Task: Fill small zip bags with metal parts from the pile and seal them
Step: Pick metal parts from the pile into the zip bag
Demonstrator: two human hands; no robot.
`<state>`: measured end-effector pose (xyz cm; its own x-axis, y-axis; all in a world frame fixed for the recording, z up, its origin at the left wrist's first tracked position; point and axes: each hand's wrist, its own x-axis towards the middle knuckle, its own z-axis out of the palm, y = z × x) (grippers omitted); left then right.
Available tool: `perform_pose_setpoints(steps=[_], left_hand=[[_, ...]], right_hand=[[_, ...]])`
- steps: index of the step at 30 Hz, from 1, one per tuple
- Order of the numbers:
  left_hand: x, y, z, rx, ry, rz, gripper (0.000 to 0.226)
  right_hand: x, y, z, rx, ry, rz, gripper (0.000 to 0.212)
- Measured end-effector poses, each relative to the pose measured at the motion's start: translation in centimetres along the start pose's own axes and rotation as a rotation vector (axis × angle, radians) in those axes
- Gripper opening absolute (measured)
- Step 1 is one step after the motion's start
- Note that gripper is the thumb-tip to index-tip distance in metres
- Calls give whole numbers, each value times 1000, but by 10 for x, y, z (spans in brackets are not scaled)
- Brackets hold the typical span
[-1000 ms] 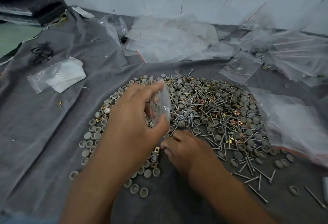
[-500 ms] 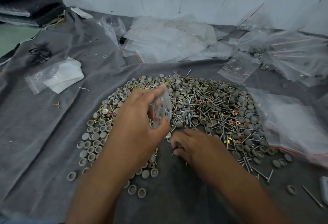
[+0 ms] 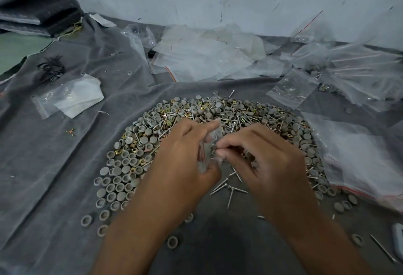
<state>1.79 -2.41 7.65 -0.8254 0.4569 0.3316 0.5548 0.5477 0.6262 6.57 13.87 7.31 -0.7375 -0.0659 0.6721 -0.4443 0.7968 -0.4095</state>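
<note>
A wide pile of metal parts [image 3: 250, 119], grey round caps, nails and brass square nuts, lies on the grey cloth. Above its near edge my left hand [image 3: 185, 154] grips a small clear zip bag [image 3: 207, 150] between thumb and fingers. My right hand [image 3: 261, 157] meets it at the bag's mouth, fingers curled and pinching thin nails [image 3: 220, 149] at the opening. A few loose nails [image 3: 229, 187] lie on the cloth just below both hands.
Empty clear zip bags [image 3: 202, 56] are heaped at the back. Filled bags [image 3: 359, 71] lie at the back right, a large bag [image 3: 357, 154] at the right. A bag with white paper [image 3: 72, 95] sits left. Stray caps [image 3: 87, 220] dot the near cloth.
My right hand has lifted from the cloth with nails and moved up to the bag's mouth. My left hand has lowered the bag slightly and shifted right.
</note>
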Motion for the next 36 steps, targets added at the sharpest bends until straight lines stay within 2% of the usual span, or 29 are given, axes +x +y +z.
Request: perform_pose_setpoints(steps=[5,10,15,19,23,27,29,31,33,36], left_hand=[[0,1,4,8,-59,31,61],[-2,1,6,24,-93,9,56],[-2,1,6,0,-77,12,44],[-1,1,6,-15,-57,-6,58],[-1,2,6,-35,-57,2,59],[-2,1,3,-53,-51,-13,60],[-1,-4,-5,-51,6,-50,61],[-1,-12,-16,-72,96,-90,61],[0,-19,-26,-92,151,-121,63],[-1,-24,-33,-93,176,-150,64]], right_hand=[[0,1,4,-114,-99,4,15],[3,2,-5,124,96,184,15],[1,2,-3,114,20,81,15],[-4,6,1,-2,-43,77,17],[-5,7,1,13,-71,67,20],[-4,9,1,91,-4,83,14],[-4,14,2,135,27,178,12],[-7,19,9,150,-47,313,12],[-14,19,24,112,-253,357,11],[-26,7,52,61,-591,195,19]])
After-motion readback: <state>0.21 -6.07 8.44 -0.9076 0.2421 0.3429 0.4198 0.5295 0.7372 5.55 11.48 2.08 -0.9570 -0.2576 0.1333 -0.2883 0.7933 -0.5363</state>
